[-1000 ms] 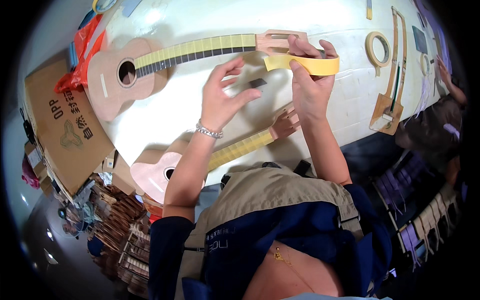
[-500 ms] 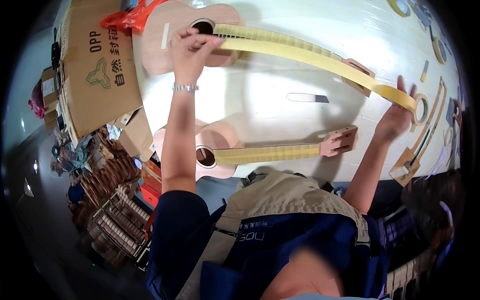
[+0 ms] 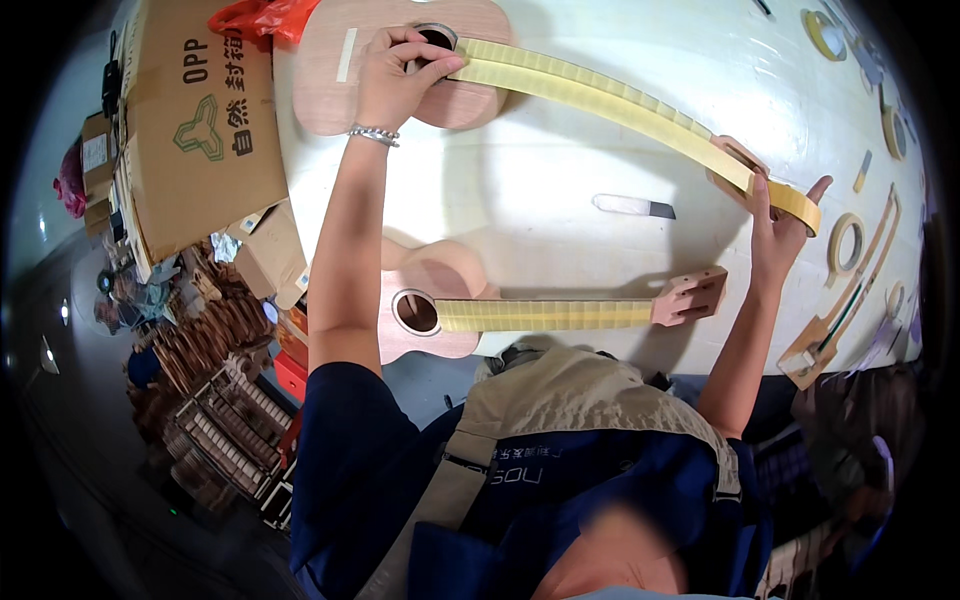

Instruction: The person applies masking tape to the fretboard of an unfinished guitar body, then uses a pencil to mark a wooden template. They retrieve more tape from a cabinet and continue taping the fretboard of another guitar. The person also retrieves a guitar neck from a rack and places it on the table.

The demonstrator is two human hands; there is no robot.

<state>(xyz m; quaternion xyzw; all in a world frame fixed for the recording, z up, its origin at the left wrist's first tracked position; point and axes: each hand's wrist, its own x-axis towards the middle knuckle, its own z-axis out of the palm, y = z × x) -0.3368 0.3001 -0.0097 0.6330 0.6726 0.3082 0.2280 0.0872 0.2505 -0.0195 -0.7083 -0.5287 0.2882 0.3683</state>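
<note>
A pale unfinished ukulele lies at the far side of the table, its neck covered with yellow masking tape. My left hand is beside its sound hole, thumb and fingers closed on the end of a tape strip. This strip runs along the neck's near edge to the tape roll. My right hand grips the roll just past the headstock, one finger pointing outward. Nearer me lies a second ukulele, its fretboard also taped.
Between the two ukuleles lies a knife-like tool with a pale handle. Another tape roll and a wooden bow-shaped frame lie at the right. A cardboard box and red plastic bag are at the left.
The tape strip, lifted and bowed before, now lies closer along the far neck's edge. My right hand has shifted slightly left, toward the headstock. The whole view has shifted a little.
</note>
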